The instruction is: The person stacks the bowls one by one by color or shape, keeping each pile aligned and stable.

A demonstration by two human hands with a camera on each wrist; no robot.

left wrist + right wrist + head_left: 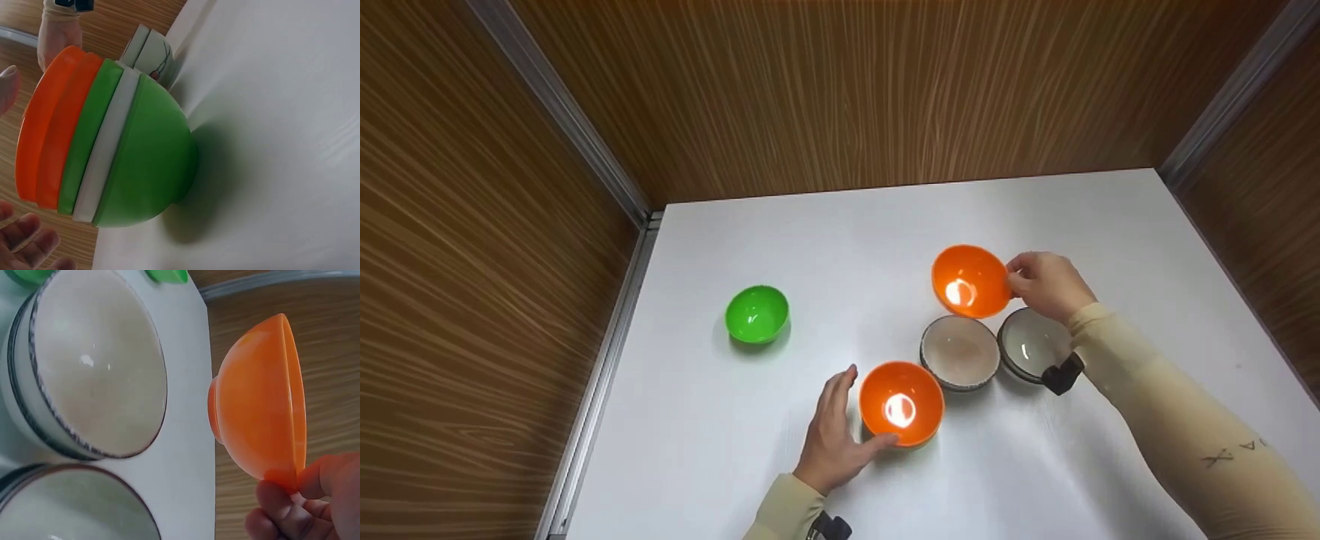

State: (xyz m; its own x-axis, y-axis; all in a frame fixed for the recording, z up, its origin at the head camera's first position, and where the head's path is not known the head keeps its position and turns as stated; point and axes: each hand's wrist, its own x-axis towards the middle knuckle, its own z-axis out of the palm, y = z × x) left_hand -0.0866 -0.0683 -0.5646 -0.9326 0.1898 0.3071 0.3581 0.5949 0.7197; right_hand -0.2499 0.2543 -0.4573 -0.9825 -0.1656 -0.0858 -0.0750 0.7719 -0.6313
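My right hand (pixel 1051 283) pinches the rim of an orange bowl (pixel 969 274) between thumb and fingers. That bowl is tilted and held above the table, as the right wrist view shows. My left hand (pixel 834 442) is spread beside a stack of nested bowls (pixel 152 152), its thumb and fingers on either side of the top rim. Whether the thumb touches the stack I cannot tell. Orange bowls top the stack, with green and white ones below. Right of it stand a beige ceramic bowl stack (pixel 960 351) and a grey-green ceramic bowl stack (pixel 1031 343), both dark-rimmed.
A green bowl (pixel 757 315) stands alone on the left part of the white table (pixel 840 247). Wood-grain panels (pixel 840 90) rise behind the table and along both sides.
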